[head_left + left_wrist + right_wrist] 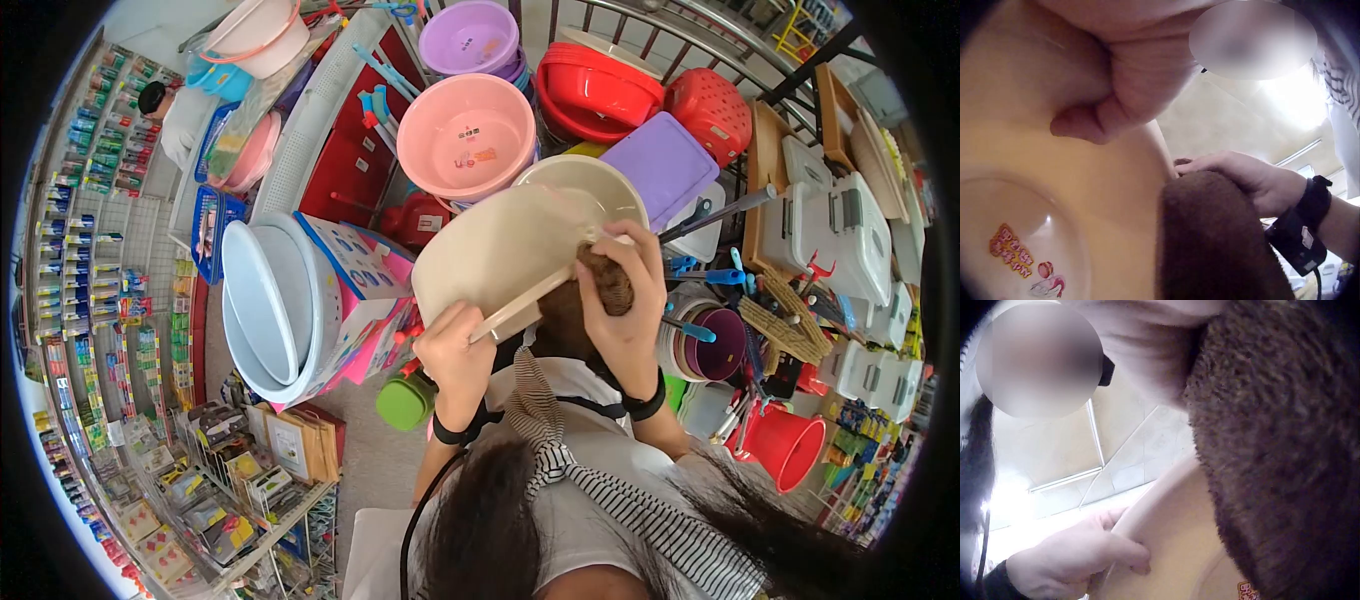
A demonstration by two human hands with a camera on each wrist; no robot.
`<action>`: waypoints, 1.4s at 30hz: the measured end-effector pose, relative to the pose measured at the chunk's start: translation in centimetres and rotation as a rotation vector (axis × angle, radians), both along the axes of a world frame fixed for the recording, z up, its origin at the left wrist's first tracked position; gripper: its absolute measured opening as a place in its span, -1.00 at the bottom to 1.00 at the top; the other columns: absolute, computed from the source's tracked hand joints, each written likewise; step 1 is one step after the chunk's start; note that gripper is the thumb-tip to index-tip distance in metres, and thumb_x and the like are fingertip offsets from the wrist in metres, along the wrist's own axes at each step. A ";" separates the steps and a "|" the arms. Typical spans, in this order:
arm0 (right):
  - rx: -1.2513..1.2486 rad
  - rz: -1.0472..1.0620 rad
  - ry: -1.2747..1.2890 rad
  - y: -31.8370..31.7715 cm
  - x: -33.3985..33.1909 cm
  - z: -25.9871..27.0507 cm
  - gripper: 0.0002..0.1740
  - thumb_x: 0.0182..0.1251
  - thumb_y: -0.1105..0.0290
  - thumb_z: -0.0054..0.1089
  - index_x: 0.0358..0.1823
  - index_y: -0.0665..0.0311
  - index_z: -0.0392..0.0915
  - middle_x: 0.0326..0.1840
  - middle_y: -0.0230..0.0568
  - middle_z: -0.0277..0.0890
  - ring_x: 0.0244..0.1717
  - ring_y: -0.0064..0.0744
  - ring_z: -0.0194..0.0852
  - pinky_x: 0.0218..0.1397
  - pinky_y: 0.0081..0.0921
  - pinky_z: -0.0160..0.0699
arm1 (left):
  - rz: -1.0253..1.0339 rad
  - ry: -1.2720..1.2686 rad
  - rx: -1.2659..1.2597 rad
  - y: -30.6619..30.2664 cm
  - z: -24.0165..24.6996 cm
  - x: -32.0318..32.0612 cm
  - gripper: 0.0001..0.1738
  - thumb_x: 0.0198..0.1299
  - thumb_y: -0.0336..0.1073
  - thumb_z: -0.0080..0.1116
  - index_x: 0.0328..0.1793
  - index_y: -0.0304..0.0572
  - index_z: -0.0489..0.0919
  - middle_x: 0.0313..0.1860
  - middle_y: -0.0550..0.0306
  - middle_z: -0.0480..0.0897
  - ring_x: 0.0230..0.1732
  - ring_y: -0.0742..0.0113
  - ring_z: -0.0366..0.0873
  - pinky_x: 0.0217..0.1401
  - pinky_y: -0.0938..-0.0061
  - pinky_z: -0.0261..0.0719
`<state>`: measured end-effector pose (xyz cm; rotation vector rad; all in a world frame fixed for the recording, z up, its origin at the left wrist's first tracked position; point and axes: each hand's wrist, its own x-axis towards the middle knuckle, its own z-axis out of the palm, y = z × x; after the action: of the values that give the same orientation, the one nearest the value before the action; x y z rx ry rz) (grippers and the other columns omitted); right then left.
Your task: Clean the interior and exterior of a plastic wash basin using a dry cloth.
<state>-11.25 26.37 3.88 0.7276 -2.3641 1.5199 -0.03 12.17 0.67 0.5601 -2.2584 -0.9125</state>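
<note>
Nearest is a person's striped scarf (630, 512). Just beyond, the left hand (455, 345) grips the tilted beige basin (485, 245) by its rim, thumb inside, fingers outside. The right hand (630, 310) is curled round a bunched brown cloth (605, 280), whose length hangs down beside the basin's rim. The rim slants away rightward from the left hand to the cloth, so the right hand is nearer that end. Farther off stand another beige basin (610, 185), a pink basin (430, 125), red basins (600, 90) and, at left, a goods rack (122, 208).
</note>
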 end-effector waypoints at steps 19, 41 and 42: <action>-0.184 0.180 -0.346 0.4 -1.8 -3.0 -0.74 0.18 0.55 0.35 -0.09 0.36 0.56 -0.17 -0.06 0.64 -0.12 -0.18 0.65 0.06 -0.39 0.54 | 0.023 -0.119 -0.405 -2.3 0.3 -1.0 -0.76 -0.28 -0.54 0.26 -0.55 -0.29 0.36 -0.54 -0.04 0.37 -0.51 -0.01 0.42 -0.48 0.25 0.35; -0.012 0.235 0.002 -1.4 1.7 -1.3 -0.65 -0.02 0.63 0.37 -0.14 0.26 0.57 0.07 -0.08 0.55 -0.14 -0.08 0.66 -0.13 -0.34 0.65 | -0.081 -0.019 -0.157 -0.2 -0.1 -1.0 -0.80 -0.21 -0.67 0.14 -0.58 -0.30 0.37 -0.61 -0.01 0.33 -0.63 0.05 0.35 -0.56 0.36 0.28; -0.035 0.257 -0.005 -1.7 2.1 -1.3 -0.64 -0.02 0.63 0.37 -0.14 0.26 0.57 0.09 -0.08 0.54 -0.15 -0.07 0.66 -0.13 -0.34 0.65 | -0.068 0.000 -0.155 -0.4 -0.1 -1.0 -0.80 -0.21 -0.67 0.14 -0.59 -0.29 0.36 -0.62 0.00 0.32 -0.65 0.07 0.32 -0.57 0.37 0.26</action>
<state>-9.12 24.70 2.61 1.0543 -2.3131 1.6577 -1.05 11.80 0.60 0.4158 -2.3355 -0.7616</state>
